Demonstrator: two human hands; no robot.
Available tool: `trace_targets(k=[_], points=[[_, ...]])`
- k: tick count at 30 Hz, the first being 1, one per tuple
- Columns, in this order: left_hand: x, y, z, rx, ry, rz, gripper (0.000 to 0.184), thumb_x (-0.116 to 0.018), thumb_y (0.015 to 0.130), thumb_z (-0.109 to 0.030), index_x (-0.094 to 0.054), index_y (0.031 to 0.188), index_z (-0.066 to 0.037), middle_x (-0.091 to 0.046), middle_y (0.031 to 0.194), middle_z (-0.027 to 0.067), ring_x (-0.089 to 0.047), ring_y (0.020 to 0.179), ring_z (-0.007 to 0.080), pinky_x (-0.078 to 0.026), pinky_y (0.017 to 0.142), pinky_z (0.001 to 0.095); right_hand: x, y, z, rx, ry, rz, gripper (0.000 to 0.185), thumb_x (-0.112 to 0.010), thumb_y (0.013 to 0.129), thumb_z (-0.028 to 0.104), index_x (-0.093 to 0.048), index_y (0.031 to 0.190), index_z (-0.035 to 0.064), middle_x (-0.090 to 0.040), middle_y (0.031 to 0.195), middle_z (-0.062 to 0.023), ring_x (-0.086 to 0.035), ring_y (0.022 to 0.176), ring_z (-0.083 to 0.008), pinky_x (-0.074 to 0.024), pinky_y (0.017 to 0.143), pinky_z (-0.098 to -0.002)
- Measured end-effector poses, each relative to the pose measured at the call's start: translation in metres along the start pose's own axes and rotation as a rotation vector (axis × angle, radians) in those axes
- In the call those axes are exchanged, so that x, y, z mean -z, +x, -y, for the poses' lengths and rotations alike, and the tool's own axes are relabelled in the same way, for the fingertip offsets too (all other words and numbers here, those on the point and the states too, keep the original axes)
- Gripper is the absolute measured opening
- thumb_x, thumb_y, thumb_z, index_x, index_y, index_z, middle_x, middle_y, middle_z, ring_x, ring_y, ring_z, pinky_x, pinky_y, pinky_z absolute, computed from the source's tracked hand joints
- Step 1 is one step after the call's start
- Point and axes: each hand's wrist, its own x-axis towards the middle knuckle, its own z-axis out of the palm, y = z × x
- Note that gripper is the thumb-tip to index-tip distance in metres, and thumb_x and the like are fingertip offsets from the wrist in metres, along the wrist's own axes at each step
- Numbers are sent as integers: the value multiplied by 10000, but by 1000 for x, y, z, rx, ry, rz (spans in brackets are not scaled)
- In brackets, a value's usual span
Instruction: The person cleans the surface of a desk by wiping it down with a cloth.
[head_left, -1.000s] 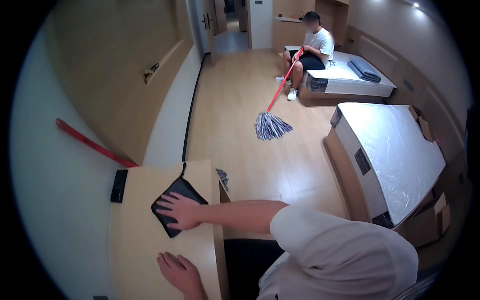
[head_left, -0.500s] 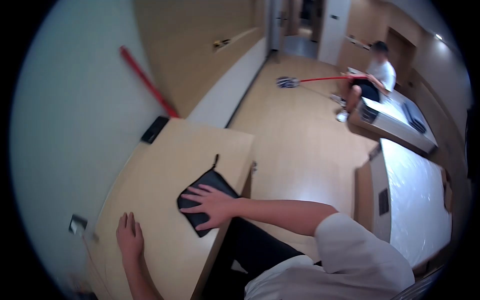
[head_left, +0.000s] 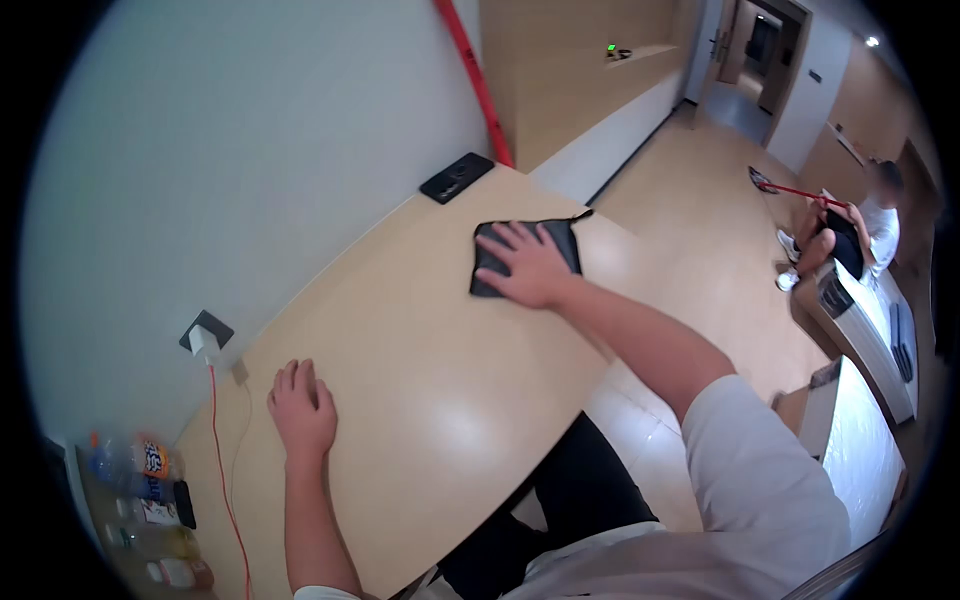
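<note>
My right hand (head_left: pixel 528 268) lies with spread fingers on a flat black zip pouch (head_left: pixel 560 240), near the far edge of the light wooden desk (head_left: pixel 400 330). The pouch has a small strap at its far right corner. To the left, my left hand (head_left: pixel 304 408) rests on the desktop near the wall, its fingers slightly apart and holding nothing. A black phone-like object (head_left: pixel 457 178) lies at the desk's far edge against the wall.
A red pole (head_left: pixel 475 85) leans at the wall. A white charger (head_left: pixel 204 343) with a red cable (head_left: pixel 222 460) is plugged in at left, above several bottles (head_left: pixel 150 540). At right, a seated person (head_left: pixel 880 225) holds a red-handled mop (head_left: pixel 762 182) near wrapped mattresses (head_left: pixel 855 440).
The view has swung left, bringing the socket, cable and bottles into sight. My left hand has moved along the desk toward the wall. The seated person's mop has swung toward the doorway.
</note>
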Motion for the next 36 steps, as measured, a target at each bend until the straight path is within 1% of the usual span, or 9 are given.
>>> trace_targets(k=[3, 6, 11, 13, 19, 25, 28, 31, 36], points=[[5, 5, -2, 41, -78, 69, 443, -603, 948, -220, -618, 1366, -73, -549, 1489, 198, -463, 1423, 400, -309, 1192, 571, -9, 54, -20, -63, -12, -10, 801, -409, 1009, 718, -370, 1653, 243, -270, 1742, -107, -180, 1624, -322, -106, 1301, -578], [3, 5, 0, 52, -53, 91, 471, -607, 935, -222, -598, 1379, -67, -530, 1504, 202, -443, 1442, 396, -286, 1205, 573, -10, 99, -25, -188, -55, -22, 817, -374, 999, 740, -347, 1663, 267, -229, 1759, -93, -154, 1632, -320, -88, 1306, -576], [3, 5, 0, 53, -54, 93, 480, -600, 945, -224, -586, 1397, -61, -518, 1518, 199, -425, 1459, 385, -275, 1214, 568, -4, 109, -22, -224, -54, 58, 820, -328, 1009, 752, -293, 1683, 287, -190, 1771, -78, -126, 1639, -311, -61, 1310, -570], [7, 4, -4, 47, -59, 83, 473, -595, 954, -228, -588, 1395, -57, -522, 1513, 199, -426, 1457, 382, -274, 1220, 564, -4, 97, -16, -212, -45, 87, 823, -326, 1008, 758, -288, 1684, 291, -182, 1772, -79, -118, 1641, -313, -58, 1310, -571], [-4, 0, 21, 24, -54, 134, 481, -563, 1012, -259, -573, 1448, -56, -512, 1555, 205, -413, 1486, 396, -270, 1246, 546, -9, -4, 19, 42, -16, -50, 781, -420, 1004, 732, -442, 1620, 252, -304, 1727, -131, -172, 1622, -353, -89, 1297, -591], [-14, 2, 31, 9, -25, 154, 498, -511, 1057, -251, -530, 1514, -55, -480, 1603, 204, -388, 1514, 407, -268, 1258, 536, -9, -117, 59, 196, 73, -56, 768, -419, 1011, 695, -464, 1609, 215, -325, 1714, -155, -193, 1616, -359, -73, 1294, -601], [-11, 0, 24, 31, -27, 188, 502, -496, 1064, -238, -509, 1533, -57, -453, 1624, 199, -360, 1530, 406, -257, 1268, 519, 0, -155, 65, 196, 126, -4, 769, -442, 1011, 678, -451, 1617, 206, -307, 1719, -164, -197, 1615, -362, -56, 1301, -582], [-5, -2, 20, 53, -53, 202, 498, -488, 1069, -230, -508, 1531, -45, -443, 1627, 211, -345, 1537, 411, -248, 1276, 506, 11, -163, 59, 183, 165, 77, 765, -419, 1021, 678, -426, 1630, 216, -272, 1737, -132, -162, 1625, -357, -38, 1312, -562], [-6, -6, 36, 21, -66, 189, 497, -474, 1072, -200, -500, 1526, 0, -431, 1623, 248, -349, 1533, 419, -266, 1268, 521, 33, -142, -4, -108, 57, 71, 744, -378, 1054, 648, -332, 1669, 232, -225, 1753, -117, -120, 1634, -337, -26, 1312, -573]])
